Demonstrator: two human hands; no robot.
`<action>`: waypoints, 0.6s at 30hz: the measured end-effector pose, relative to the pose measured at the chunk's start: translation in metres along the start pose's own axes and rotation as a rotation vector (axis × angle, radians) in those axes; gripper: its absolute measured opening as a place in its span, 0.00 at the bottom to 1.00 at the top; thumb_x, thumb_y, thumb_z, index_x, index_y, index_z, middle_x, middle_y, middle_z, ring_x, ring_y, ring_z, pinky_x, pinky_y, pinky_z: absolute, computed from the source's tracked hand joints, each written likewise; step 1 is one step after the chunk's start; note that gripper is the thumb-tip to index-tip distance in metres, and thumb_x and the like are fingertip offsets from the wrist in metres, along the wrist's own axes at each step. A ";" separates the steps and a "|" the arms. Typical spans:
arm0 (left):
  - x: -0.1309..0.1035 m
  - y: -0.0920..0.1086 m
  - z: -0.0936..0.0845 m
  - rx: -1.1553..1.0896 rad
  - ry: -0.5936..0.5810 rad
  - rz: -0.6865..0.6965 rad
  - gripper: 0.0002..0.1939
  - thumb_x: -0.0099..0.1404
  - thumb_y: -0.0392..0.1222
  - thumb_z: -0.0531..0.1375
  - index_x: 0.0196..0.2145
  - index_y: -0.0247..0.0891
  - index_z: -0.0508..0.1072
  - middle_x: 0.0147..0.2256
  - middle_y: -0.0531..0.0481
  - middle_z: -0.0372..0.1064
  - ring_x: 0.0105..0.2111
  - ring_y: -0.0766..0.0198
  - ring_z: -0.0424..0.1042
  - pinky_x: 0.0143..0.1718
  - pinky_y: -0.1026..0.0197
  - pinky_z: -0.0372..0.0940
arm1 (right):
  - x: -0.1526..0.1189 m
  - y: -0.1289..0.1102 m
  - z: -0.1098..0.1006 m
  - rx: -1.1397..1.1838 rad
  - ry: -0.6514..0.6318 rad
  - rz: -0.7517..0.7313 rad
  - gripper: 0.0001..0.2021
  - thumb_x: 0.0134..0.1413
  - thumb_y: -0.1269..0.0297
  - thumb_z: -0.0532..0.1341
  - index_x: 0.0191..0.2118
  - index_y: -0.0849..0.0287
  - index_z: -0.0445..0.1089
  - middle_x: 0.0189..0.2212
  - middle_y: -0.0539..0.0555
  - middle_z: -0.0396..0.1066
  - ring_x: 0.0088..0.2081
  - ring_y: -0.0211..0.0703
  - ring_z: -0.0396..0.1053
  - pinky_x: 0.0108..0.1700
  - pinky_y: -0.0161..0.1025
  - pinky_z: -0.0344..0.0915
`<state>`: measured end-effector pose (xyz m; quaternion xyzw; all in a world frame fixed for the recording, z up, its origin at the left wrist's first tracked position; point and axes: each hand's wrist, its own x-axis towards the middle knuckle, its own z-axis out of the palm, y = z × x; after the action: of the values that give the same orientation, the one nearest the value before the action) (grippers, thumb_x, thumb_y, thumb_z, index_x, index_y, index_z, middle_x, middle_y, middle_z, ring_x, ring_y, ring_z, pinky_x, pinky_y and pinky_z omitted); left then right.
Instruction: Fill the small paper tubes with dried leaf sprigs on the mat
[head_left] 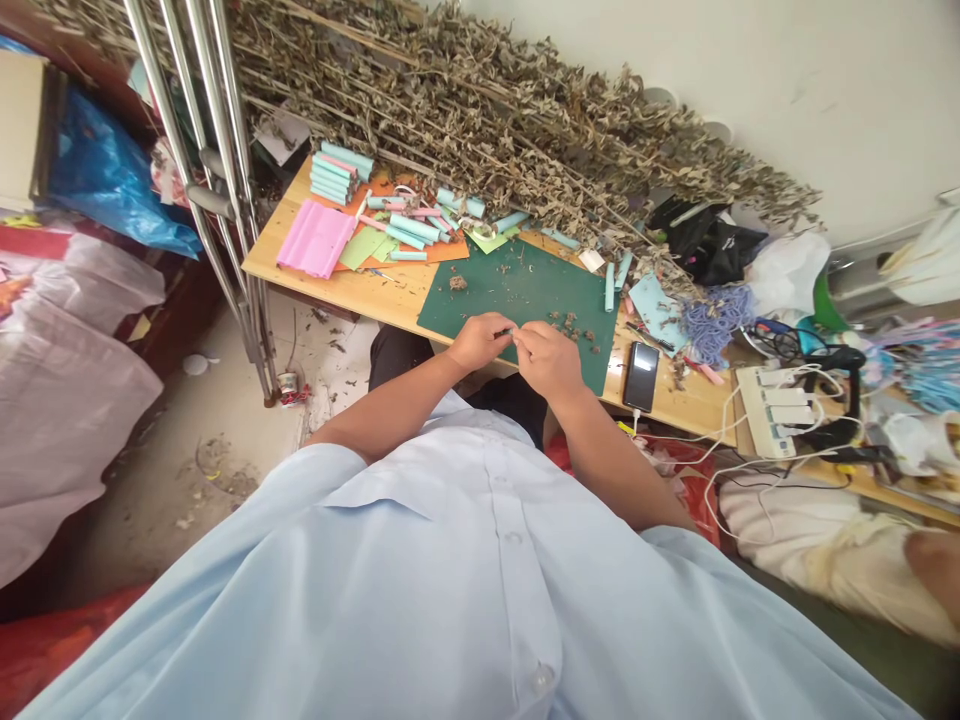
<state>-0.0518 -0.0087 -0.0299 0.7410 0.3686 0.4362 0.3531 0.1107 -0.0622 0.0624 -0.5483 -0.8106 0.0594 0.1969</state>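
Note:
My left hand (478, 343) and my right hand (550, 362) meet at the near edge of a green cutting mat (517, 265). Both are closed, fingertips pinched together around something small, too hidden to name. To the right of my right hand, crumbled bits of dried plant (574, 327) lie scattered on the mat. A larger brown clump (457, 283) rests beyond my left hand, near the mat's left side.
Pale blue paper rolls (411, 232), pink paper (316, 240) and a phone (641, 376) lie on the wooden table (274, 245). Bundled dried stalks (480, 110) line the back. Metal crutches (217, 190) stand left. A power strip (772, 410) with cables sits right.

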 end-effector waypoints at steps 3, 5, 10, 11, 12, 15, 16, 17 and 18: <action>0.000 0.000 0.000 0.003 0.006 -0.010 0.09 0.68 0.33 0.61 0.40 0.37 0.82 0.36 0.48 0.77 0.37 0.63 0.74 0.42 0.62 0.67 | 0.001 0.001 -0.001 0.043 -0.005 0.007 0.14 0.69 0.63 0.56 0.46 0.53 0.80 0.47 0.57 0.79 0.46 0.48 0.76 0.48 0.42 0.72; 0.000 -0.001 0.000 0.011 0.008 -0.012 0.07 0.68 0.35 0.62 0.40 0.37 0.82 0.35 0.48 0.77 0.36 0.63 0.74 0.42 0.62 0.67 | 0.002 0.003 -0.001 0.124 0.031 0.030 0.14 0.68 0.62 0.57 0.47 0.54 0.80 0.47 0.57 0.80 0.47 0.49 0.77 0.51 0.44 0.73; 0.001 0.000 0.001 -0.007 0.028 -0.025 0.08 0.69 0.42 0.65 0.41 0.36 0.82 0.36 0.46 0.77 0.36 0.63 0.75 0.42 0.61 0.68 | 0.000 0.007 -0.003 0.196 0.073 0.128 0.15 0.68 0.60 0.56 0.46 0.53 0.81 0.46 0.58 0.80 0.49 0.50 0.77 0.56 0.49 0.73; 0.000 0.001 0.000 -0.010 0.025 -0.030 0.08 0.69 0.41 0.65 0.40 0.36 0.82 0.36 0.46 0.77 0.36 0.63 0.75 0.42 0.61 0.68 | -0.001 0.006 -0.003 0.191 0.051 0.132 0.15 0.68 0.60 0.56 0.46 0.52 0.81 0.46 0.57 0.80 0.50 0.50 0.77 0.56 0.49 0.73; 0.000 0.001 0.000 -0.009 0.021 -0.035 0.07 0.69 0.40 0.64 0.40 0.36 0.82 0.37 0.46 0.77 0.37 0.62 0.75 0.42 0.61 0.68 | -0.002 0.005 -0.004 0.185 0.031 0.131 0.15 0.68 0.60 0.56 0.46 0.52 0.82 0.46 0.57 0.80 0.50 0.50 0.77 0.57 0.49 0.73; 0.001 0.003 -0.001 0.006 0.006 -0.034 0.07 0.67 0.35 0.63 0.40 0.37 0.82 0.36 0.47 0.78 0.38 0.62 0.75 0.43 0.60 0.68 | -0.004 0.002 -0.005 0.166 -0.010 0.123 0.16 0.68 0.60 0.56 0.47 0.51 0.82 0.48 0.56 0.80 0.52 0.50 0.76 0.56 0.47 0.73; 0.001 0.003 -0.001 0.009 0.003 -0.031 0.08 0.67 0.34 0.63 0.40 0.37 0.82 0.37 0.47 0.78 0.38 0.62 0.75 0.44 0.60 0.68 | -0.004 0.001 -0.005 0.158 -0.020 0.123 0.16 0.68 0.60 0.56 0.47 0.51 0.82 0.49 0.56 0.80 0.52 0.50 0.76 0.56 0.47 0.73; 0.001 0.003 -0.002 0.012 0.000 -0.029 0.08 0.66 0.34 0.63 0.40 0.37 0.82 0.37 0.47 0.78 0.38 0.62 0.75 0.44 0.60 0.68 | -0.004 -0.001 -0.006 0.147 -0.029 0.123 0.16 0.69 0.60 0.55 0.47 0.51 0.82 0.49 0.56 0.80 0.52 0.50 0.76 0.55 0.46 0.72; 0.001 0.003 -0.002 0.013 -0.002 -0.028 0.08 0.66 0.33 0.63 0.41 0.37 0.82 0.37 0.47 0.78 0.39 0.62 0.75 0.45 0.60 0.68 | -0.004 -0.002 -0.006 0.133 -0.038 0.124 0.16 0.69 0.61 0.55 0.48 0.51 0.81 0.49 0.56 0.80 0.51 0.50 0.76 0.54 0.45 0.72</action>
<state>-0.0524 -0.0089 -0.0268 0.7386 0.3813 0.4280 0.3547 0.1128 -0.0672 0.0677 -0.5819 -0.7731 0.1354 0.2133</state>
